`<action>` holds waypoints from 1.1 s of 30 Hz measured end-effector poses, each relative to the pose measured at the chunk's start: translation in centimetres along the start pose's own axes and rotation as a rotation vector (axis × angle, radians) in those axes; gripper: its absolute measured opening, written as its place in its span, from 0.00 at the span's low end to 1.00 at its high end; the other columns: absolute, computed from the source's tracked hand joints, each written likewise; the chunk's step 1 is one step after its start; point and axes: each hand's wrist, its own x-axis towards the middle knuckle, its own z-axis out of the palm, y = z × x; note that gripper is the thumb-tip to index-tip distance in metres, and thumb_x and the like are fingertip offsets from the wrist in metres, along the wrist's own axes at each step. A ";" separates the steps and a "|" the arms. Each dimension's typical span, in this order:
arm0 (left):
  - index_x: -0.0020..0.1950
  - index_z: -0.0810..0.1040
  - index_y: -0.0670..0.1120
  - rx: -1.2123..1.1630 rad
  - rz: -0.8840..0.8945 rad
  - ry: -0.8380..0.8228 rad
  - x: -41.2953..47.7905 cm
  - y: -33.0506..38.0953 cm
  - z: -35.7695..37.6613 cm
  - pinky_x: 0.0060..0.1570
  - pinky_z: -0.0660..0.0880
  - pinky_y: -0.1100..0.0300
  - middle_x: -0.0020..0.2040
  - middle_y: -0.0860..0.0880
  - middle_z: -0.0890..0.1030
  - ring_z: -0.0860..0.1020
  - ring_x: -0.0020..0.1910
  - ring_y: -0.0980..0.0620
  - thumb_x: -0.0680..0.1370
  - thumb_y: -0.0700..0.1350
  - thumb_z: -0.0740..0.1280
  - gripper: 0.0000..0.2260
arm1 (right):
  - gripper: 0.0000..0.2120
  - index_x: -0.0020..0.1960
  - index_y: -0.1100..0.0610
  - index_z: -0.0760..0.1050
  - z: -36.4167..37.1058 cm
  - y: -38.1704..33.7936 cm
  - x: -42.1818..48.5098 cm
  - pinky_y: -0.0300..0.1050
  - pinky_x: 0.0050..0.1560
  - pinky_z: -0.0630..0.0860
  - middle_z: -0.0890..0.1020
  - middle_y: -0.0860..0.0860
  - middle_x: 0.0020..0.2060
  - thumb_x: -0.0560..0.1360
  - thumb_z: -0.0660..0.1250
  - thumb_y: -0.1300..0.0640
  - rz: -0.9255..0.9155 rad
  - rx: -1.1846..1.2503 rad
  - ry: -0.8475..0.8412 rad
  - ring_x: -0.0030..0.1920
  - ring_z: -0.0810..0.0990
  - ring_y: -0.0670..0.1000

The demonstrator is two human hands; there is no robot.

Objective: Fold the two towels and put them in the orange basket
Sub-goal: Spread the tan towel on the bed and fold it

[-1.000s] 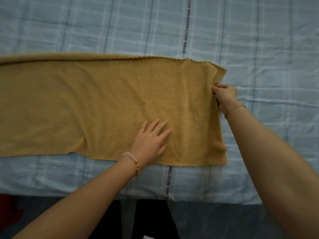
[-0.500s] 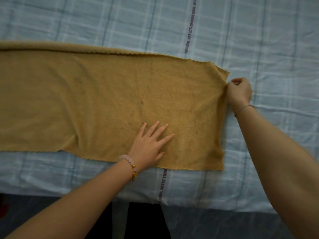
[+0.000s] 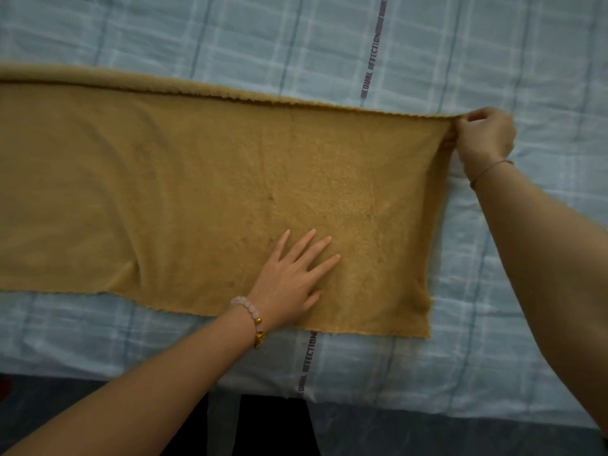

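Through the head camera I see one mustard-yellow towel (image 3: 214, 199). It is spread long and flat across the pale blue checked bedsheet (image 3: 493, 357), and its left end runs out of frame. The left hand (image 3: 289, 281) rests palm down on the towel near its lower edge, fingers straight and fanned apart. The right hand (image 3: 483, 136) pinches the towel's upper right corner, fingers curled tight on the cloth. I count one towel and two hands.
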 end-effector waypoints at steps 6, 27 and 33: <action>0.69 0.70 0.53 -0.013 0.023 -0.007 0.0 -0.2 0.1 0.66 0.65 0.39 0.71 0.47 0.69 0.66 0.71 0.44 0.70 0.57 0.68 0.28 | 0.23 0.61 0.51 0.70 1.1 0.9 -1.4 0.48 0.56 0.78 0.80 0.54 0.55 0.65 0.61 0.55 0.064 0.145 -0.088 0.50 0.82 0.52; 0.58 0.76 0.41 -0.390 -0.246 0.296 -17.2 -20.8 -3.5 0.57 0.71 0.52 0.55 0.43 0.79 0.74 0.56 0.46 0.71 0.36 0.61 0.16 | 0.10 0.49 0.59 0.79 15.6 -5.1 -40.4 0.48 0.46 0.75 0.82 0.55 0.41 0.70 0.64 0.61 -0.643 0.147 -0.319 0.41 0.80 0.56; 0.62 0.75 0.42 -0.250 -0.134 0.148 -26.4 -30.1 -4.3 0.61 0.68 0.50 0.60 0.43 0.77 0.72 0.61 0.44 0.72 0.45 0.63 0.19 | 0.11 0.51 0.56 0.78 20.0 -5.6 -50.6 0.50 0.45 0.73 0.80 0.53 0.45 0.69 0.64 0.58 -0.937 -0.189 -0.250 0.45 0.75 0.56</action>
